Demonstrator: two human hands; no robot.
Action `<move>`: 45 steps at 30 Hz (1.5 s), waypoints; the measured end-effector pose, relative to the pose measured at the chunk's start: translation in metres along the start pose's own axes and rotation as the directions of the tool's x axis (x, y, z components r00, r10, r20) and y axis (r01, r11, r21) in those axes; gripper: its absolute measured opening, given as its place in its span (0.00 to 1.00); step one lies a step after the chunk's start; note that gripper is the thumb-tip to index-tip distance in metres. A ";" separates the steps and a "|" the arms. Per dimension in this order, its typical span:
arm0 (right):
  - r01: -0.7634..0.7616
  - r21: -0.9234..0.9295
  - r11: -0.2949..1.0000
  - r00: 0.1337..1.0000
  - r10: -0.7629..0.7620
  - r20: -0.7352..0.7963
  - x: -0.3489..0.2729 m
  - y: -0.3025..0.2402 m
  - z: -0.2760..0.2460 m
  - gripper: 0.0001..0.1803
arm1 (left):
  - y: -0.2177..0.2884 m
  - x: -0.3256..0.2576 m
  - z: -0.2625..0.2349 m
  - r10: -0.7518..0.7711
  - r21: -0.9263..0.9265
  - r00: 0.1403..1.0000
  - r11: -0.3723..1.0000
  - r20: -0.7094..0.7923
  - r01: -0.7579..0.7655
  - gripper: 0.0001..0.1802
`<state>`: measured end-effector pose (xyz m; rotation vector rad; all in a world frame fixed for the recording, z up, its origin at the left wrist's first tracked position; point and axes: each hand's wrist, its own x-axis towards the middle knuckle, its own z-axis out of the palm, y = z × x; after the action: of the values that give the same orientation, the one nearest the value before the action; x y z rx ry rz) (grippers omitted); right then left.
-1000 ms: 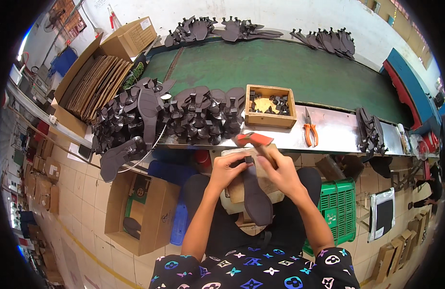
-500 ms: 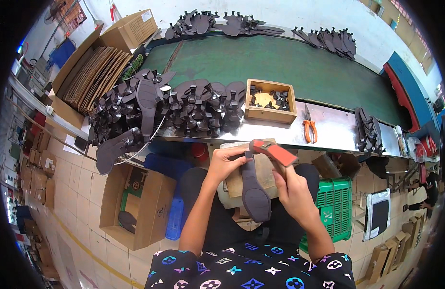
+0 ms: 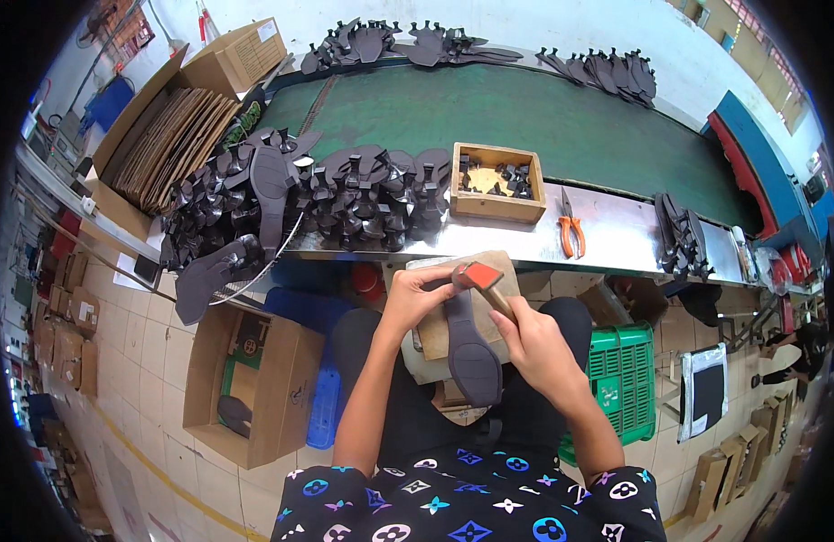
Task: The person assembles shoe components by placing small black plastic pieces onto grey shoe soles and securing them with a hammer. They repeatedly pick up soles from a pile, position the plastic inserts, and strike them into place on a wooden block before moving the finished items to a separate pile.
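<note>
My left hand (image 3: 413, 299) pinches the heel end of a dark shoe sole (image 3: 476, 366), whose wide toe part points toward me. In my right hand (image 3: 545, 350) is a hammer (image 3: 480, 275) with a red head, gripped by its wooden handle. The hammer head sits over the sole's heel end, close to my left fingertips, and hides that end. Whether it touches the heel I cannot tell. Beneath the sole is a tan work board (image 3: 500, 263) in front of my knees.
A metal ledge edges the green conveyor belt (image 3: 417, 108). On it stand a heap of heeled soles (image 3: 363, 203), a wooden box (image 3: 498, 210) of small black pieces, orange-handled pliers (image 3: 571, 233) and more soles (image 3: 679, 237). A carton (image 3: 286, 388) stands left, a green crate (image 3: 620, 379) right.
The hammer head has moved down and left onto the heel end, and its handle has swung round. My left hand still pinches the sole. The whole view has shifted slightly.
</note>
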<state>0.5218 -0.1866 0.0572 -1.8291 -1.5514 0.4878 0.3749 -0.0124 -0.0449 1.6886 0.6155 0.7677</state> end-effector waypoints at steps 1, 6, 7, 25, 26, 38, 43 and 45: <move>0.076 0.021 0.997 0.995 -0.074 -0.073 -0.002 -0.010 -0.008 0.08 | -0.003 -0.002 -0.004 0.006 0.057 1.000 0.998 0.014 -0.007 0.21; 0.341 0.351 0.872 0.869 -0.151 -0.471 -0.027 -0.035 -0.040 0.12 | 0.005 -0.015 -0.003 0.019 0.610 0.990 0.786 0.138 -0.100 0.55; 0.502 0.576 0.645 0.813 -0.124 -0.569 -0.028 -0.038 -0.037 0.11 | 0.005 -0.015 -0.001 0.020 0.615 0.993 0.784 0.112 -0.085 0.55; 0.135 -0.009 0.991 0.976 -0.135 -0.172 -0.015 0.009 -0.012 0.09 | 0.008 -0.011 0.001 0.171 0.726 0.979 0.658 0.112 -0.198 0.22; 0.177 0.002 0.984 0.970 -0.174 -0.172 -0.010 0.007 -0.018 0.11 | 0.005 -0.014 -0.007 0.312 0.701 0.933 0.625 0.179 -0.343 0.18; 0.335 -0.351 0.874 0.939 -0.279 0.202 0.015 0.057 0.022 0.16 | 0.132 -0.105 0.023 -0.131 -0.439 0.851 0.811 0.509 0.388 0.12; 0.378 0.483 0.790 0.776 -0.555 0.301 0.006 0.018 -0.034 0.20 | 0.127 -0.108 0.021 -0.079 -0.467 0.782 0.763 0.619 0.447 0.13; 0.262 0.652 0.711 0.678 -0.617 0.400 -0.005 0.005 -0.045 0.21 | 0.123 -0.103 0.024 -0.007 -0.456 0.721 0.770 0.693 0.446 0.13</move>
<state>0.5549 -0.2029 0.0845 -0.7913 -1.9337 1.2030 0.3271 -0.1322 0.0528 1.1188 0.0481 0.0897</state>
